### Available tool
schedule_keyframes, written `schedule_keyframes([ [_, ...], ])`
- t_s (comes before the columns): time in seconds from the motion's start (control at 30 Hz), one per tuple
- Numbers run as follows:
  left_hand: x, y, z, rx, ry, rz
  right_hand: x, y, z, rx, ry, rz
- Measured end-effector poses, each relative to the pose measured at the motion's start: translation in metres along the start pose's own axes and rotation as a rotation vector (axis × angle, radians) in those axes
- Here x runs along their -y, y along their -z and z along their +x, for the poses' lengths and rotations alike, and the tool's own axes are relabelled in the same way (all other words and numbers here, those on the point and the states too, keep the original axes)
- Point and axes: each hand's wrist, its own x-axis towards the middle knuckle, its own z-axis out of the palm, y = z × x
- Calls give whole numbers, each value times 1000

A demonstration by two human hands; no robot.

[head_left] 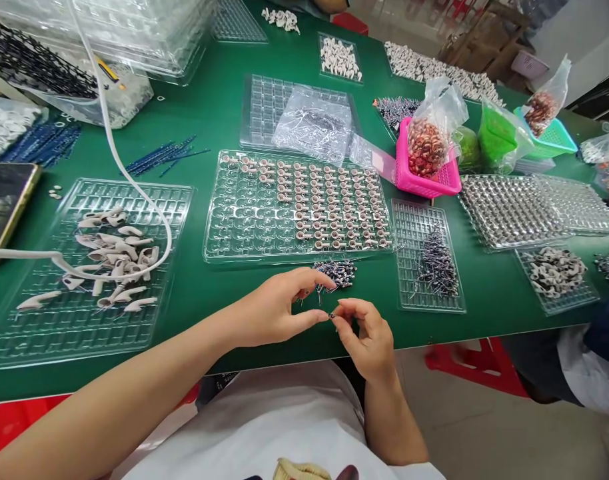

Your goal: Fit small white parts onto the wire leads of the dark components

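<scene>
Small dark component (332,316) (blurry, that one!) sat pinched in right hand (368,339); left hand (277,307), grip open, came right beside it.

Assembly workshop: long green worktable (209,287) crowded with trays of small parts (299,207).

The single view looks forward and steeply down from the wearer's head over a green table (189,120).

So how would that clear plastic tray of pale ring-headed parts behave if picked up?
Probably floppy: the tray looks thin. The parts crowd the end nearer the pink plastic basket, so that end may sag, and they could spill from open pockets.
</scene>
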Motion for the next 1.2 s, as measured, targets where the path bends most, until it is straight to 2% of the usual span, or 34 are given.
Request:
schedule_keyframes([
  [0.17, 0, 2, -1, 35, -62, 54, 1, 1, -1, 17, -21, 50],
  [0.33, -1, -1, 0, 60, -64, 88, -1, -4, -2, -17, -40, 119],
  [0.57, 0, -4, 3, 17, -68, 27, 0, -9, 0, -99, -41, 161],
  [0.73, -4, -6, 5, -51, 28, -76, 3, -9, 4, -124, 116, 14],
  [0.87, -5, -7, 6, -31, 152, -204, 4, -11, 7, -169, 205, -102],
  [1.0, -1, -9, 7, 24, 249, -371, 3, -12, 7, -174, 232, -143],
  [1.2, 5, -12, 8, 75, 292, -490, 4, -11, 7, -189, 211, -140],
])
